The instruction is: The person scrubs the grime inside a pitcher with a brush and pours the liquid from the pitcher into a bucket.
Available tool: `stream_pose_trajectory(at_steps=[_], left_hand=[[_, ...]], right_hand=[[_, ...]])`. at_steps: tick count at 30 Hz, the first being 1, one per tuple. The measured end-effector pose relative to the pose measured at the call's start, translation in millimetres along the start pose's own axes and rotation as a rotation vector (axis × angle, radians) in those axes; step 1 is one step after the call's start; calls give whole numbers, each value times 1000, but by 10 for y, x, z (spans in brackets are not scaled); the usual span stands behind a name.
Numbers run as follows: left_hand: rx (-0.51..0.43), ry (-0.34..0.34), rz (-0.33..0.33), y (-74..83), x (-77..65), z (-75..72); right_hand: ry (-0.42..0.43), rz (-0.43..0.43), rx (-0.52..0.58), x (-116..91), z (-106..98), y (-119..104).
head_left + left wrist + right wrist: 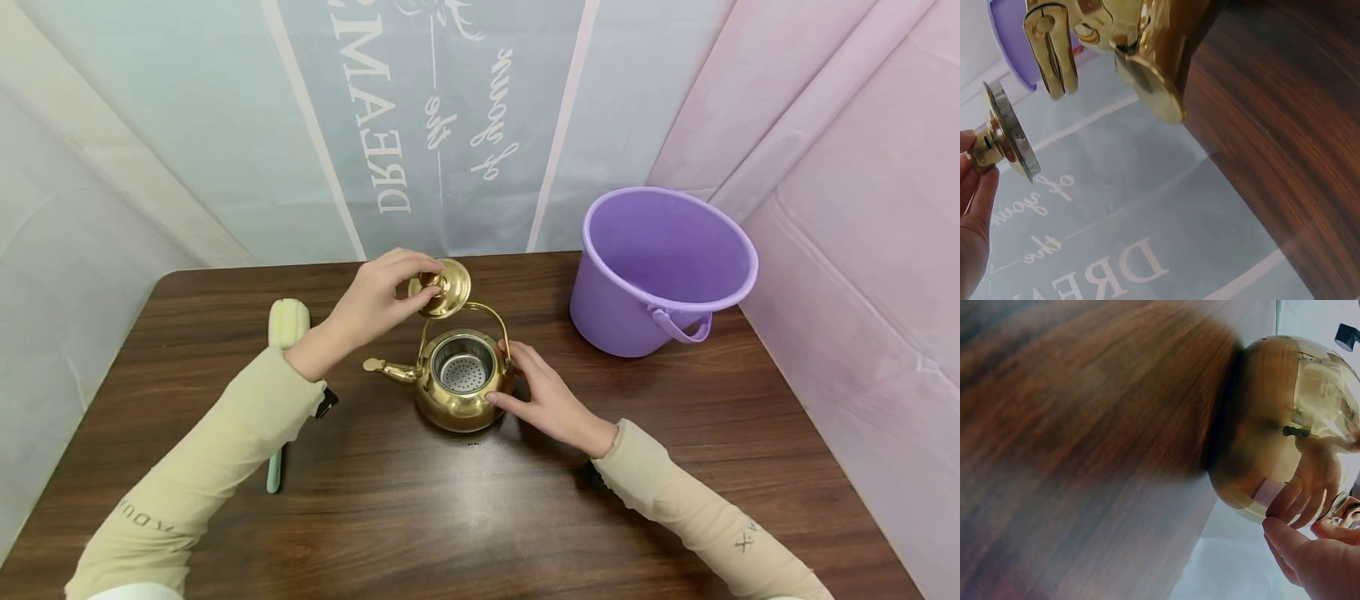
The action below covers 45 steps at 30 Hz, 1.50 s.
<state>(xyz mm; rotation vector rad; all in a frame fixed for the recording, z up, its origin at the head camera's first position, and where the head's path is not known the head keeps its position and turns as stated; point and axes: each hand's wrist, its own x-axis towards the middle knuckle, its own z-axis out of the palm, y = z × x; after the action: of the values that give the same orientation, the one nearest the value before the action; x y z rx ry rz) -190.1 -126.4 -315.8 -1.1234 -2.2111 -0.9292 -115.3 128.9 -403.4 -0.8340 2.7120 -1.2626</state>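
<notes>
My left hand [382,296] pinches the knob of a round brass lid [452,292], held up above and behind the teapot. In the left wrist view the lid [1013,134] is tilted on its side, its underside facing away from the fingers. The brass teapot [457,408] stands uncovered on the table, with a perforated strainer [462,373] inside its mouth. Its spout points left and its arched handle stands up. My right hand [547,396] holds the teapot's right side, thumb at the front and fingers behind, fingertips against the shiny body [1272,425].
A purple bucket [622,308] with its handle hanging down stands at the back right. On the left lies a brush with a pale yellow head [288,323] and green handle [274,471], partly under my left arm. A printed cloth [450,192] hangs behind the wooden table [450,533].
</notes>
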Motion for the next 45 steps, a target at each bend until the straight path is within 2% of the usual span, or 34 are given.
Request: stream_pose_trajectory(at_steps=[16, 28, 45], left_hand=[[36, 26, -76, -147, 8, -60], [80, 37, -139, -321, -70, -96], [101, 23, -191, -449, -163, -136]], right_hand=[[-6, 9, 2, -6, -3, 2], [-11, 1, 5, 3, -8, -7], [-16, 8, 11, 9, 1, -4]])
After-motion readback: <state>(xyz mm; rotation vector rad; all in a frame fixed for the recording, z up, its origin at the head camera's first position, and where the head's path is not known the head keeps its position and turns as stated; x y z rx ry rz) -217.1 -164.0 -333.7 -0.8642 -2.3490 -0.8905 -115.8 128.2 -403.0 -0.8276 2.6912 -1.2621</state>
